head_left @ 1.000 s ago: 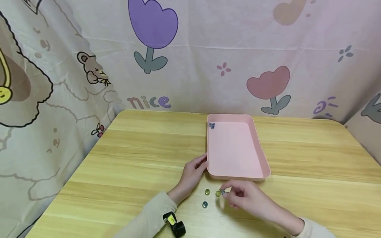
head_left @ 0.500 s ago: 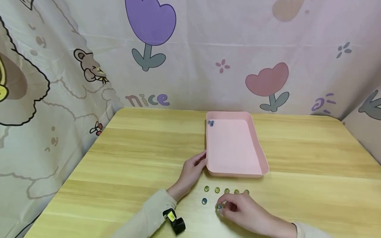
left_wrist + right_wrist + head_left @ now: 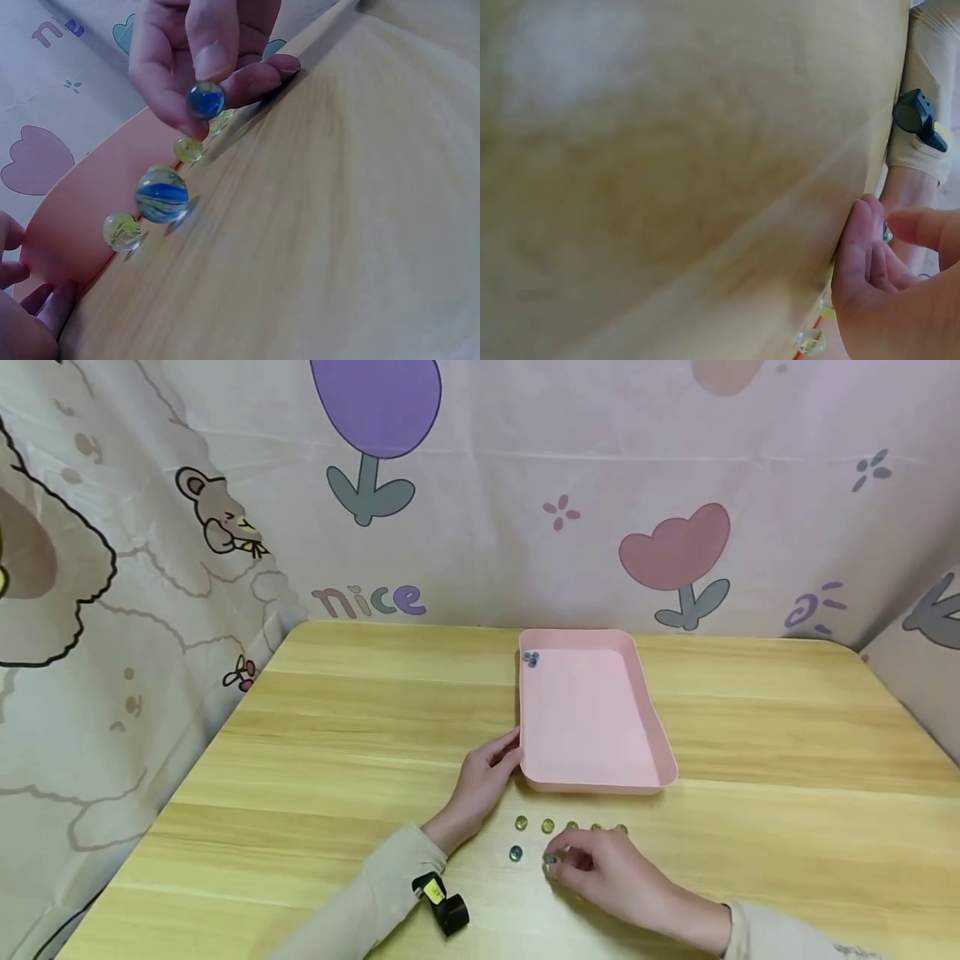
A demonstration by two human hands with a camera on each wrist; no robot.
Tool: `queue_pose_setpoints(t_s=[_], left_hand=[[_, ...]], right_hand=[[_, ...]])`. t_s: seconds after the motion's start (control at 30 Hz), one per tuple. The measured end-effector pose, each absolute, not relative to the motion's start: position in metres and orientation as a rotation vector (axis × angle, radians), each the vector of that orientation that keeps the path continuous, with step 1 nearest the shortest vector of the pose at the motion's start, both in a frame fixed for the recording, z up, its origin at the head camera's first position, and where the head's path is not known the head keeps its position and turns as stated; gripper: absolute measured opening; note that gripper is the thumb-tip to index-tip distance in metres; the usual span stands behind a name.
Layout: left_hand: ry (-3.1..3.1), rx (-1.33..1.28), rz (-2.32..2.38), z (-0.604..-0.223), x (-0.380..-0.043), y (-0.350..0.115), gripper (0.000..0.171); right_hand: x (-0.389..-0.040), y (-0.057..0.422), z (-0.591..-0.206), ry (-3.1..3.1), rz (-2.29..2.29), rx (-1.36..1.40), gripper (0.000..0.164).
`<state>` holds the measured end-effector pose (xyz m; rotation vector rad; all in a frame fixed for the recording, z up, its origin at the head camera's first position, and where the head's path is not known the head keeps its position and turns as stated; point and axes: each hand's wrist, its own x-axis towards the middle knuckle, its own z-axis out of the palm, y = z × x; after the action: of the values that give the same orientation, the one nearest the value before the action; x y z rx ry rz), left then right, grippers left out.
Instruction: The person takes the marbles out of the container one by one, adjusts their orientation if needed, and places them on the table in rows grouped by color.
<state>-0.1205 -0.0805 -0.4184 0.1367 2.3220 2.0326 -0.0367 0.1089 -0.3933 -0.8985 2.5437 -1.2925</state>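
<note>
My right hand (image 3: 611, 881) pinches a blue-streaked glass marble (image 3: 206, 100) between thumb and fingertips, low over the table. Left of it, another blue marble (image 3: 516, 853) sits on the wood. Behind them a row of several yellow-green marbles (image 3: 548, 826) runs along the tray's front, partly covered by the right hand in the head view. My left hand (image 3: 480, 781) rests its fingers against the left wall of the pink tray (image 3: 592, 727), near the front corner. Inside the tray, 3 bluish marbles (image 3: 531, 658) lie together in the far left corner.
The wooden table (image 3: 360, 735) reaches back to a patterned cloth (image 3: 480, 527) hung behind and along the sides. A black wrist camera (image 3: 442, 902) is strapped over the left sleeve.
With its blue marble, my right hand has moved from beside the yellow-green row toward me, to the right of the other blue marble. The left hand stays at the tray. The head view tilts down slightly.
</note>
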Motion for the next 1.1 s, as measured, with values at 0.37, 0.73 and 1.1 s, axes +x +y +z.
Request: queue_pose_setpoints(t_s=[0.37, 0.73, 1.1], left_hand=[[2.299, 0.122, 2.052, -0.412, -0.124, -0.081, 0.04], [2.291, 0.149, 2.057, -0.411, -0.124, -0.081, 0.04], [2.287, 0.117, 2.044, -0.418, -0.118, -0.081, 0.039]], right_hand=[[-0.043, 0.105, -0.39, 2.528, -1.269, -0.824, 0.008], [-0.048, 0.103, -0.389, 2.494, -1.249, -0.794, 0.011], [-0.041, 0.103, -0.392, 2.498, -1.215, -0.814, 0.011]])
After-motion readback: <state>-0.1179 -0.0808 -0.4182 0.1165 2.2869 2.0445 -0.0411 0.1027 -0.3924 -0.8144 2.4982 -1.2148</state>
